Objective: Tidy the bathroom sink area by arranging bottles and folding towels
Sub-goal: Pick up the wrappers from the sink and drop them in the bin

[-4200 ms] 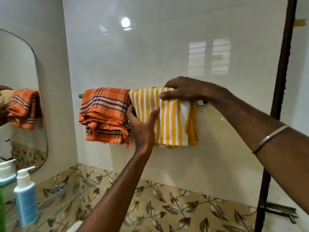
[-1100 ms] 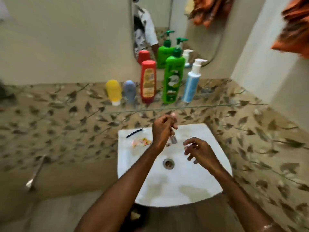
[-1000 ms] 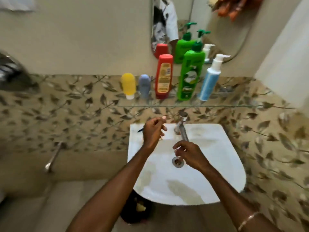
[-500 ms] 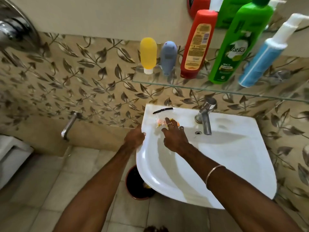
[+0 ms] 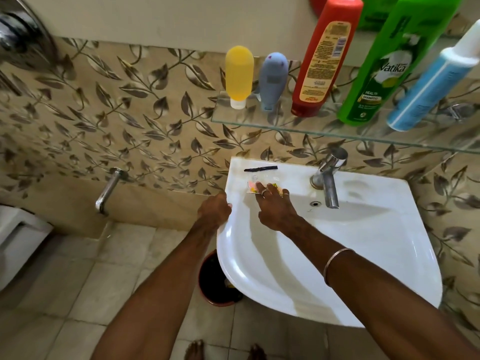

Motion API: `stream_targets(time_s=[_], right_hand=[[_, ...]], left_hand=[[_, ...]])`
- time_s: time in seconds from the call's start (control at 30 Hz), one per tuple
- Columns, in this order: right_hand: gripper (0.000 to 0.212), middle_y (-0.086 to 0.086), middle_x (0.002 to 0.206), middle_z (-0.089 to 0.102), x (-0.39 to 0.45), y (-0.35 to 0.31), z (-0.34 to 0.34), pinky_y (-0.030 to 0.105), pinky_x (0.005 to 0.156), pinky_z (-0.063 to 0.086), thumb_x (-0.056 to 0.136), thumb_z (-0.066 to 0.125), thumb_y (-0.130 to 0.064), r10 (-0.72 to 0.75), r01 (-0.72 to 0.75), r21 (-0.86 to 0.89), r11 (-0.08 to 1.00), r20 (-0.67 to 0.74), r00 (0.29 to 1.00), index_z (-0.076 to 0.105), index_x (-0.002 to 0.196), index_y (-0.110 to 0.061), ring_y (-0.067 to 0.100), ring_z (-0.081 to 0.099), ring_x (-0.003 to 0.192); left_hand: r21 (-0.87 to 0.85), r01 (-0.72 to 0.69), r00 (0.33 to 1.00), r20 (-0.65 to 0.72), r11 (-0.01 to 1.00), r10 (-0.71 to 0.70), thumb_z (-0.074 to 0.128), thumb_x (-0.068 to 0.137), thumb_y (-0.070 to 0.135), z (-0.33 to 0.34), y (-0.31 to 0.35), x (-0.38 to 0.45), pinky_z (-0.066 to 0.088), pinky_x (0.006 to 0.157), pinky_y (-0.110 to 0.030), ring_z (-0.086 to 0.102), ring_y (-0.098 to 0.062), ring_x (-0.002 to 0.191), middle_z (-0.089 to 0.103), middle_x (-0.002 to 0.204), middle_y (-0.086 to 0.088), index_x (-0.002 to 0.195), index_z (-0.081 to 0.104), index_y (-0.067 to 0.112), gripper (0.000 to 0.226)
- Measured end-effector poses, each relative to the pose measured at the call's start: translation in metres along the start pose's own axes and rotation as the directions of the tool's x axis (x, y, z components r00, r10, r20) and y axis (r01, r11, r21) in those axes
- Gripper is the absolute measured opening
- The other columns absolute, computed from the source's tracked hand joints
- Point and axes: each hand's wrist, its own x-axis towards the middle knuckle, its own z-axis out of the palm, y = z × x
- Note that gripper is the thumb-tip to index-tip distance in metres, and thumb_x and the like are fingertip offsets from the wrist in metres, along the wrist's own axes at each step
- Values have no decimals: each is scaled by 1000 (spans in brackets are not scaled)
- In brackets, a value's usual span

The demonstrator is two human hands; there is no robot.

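Note:
Five bottles stand in a row on the glass shelf [image 5: 285,123]: a yellow bottle [image 5: 239,74], a grey-blue bottle [image 5: 272,79], a red bottle [image 5: 322,61], a green shampoo bottle [image 5: 384,66] and a light blue pump bottle [image 5: 426,84]. Below is the white sink [image 5: 363,242]. My right hand [image 5: 275,209] lies on its back ledge, fingers spread flat over small coloured sachets [image 5: 251,187]. My left hand [image 5: 214,211] is cupped against the sink's left rim and holds nothing. No towel is in view.
A thin black item [image 5: 260,168] lies on the ledge behind the sachets. The chrome tap [image 5: 328,178] stands to their right. A dark bin [image 5: 213,281] sits on the floor under the sink. A wall tap [image 5: 107,188] sticks out at left.
The view left the towel rail and dropped to the sink. My right hand moved from the tap to the sachets; my left hand went to the sink's left rim.

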Motion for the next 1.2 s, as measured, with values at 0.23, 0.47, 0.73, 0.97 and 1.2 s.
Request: stream_targets(time_s=[0.23,0.47,0.73,0.97,1.2], right_hand=[[68,0,162,31,-26,-29,-16,42,112,35,94,61,-20,279,-5,649,761,-320,905,32,155,-16,26,35,142],[48,3,131,64,-78,-123,-2,38,90,54,90,59,-4,588,93,878,470,-390,708,63,135,-21,16,62,105],[54,11,128,65,-118,-223,65,31,94,52,82,61,11,416,185,686,704,-609,676,64,132,-9,27,63,109],[45,14,115,67,-78,-227,161,31,86,50,81,48,-8,413,-157,659,735,-252,875,71,120,-12,32,66,101],[60,14,146,49,0,-201,232,47,108,42,91,56,-14,277,-392,486,781,293,915,43,149,-22,38,47,132]], left_hand=[[-76,-85,991,101,993,93,49,90,48,-10,-17,9,51,95,-44,63,-31,107,66,121,-7,123,59,20,44],[-263,-200,935,237,944,264,57,91,51,-29,-36,4,56,60,-32,71,-29,70,71,98,-5,115,63,23,38],[-359,-256,888,280,898,365,65,87,49,-34,-49,13,55,65,-31,71,-33,92,70,112,-11,120,67,10,51],[-321,-298,893,238,899,381,56,97,44,-23,-55,25,37,34,-15,68,-19,67,68,99,-4,118,64,13,38],[-370,-324,885,206,870,417,54,98,44,-11,-61,38,35,33,-12,60,-10,66,62,96,2,119,62,15,37]])
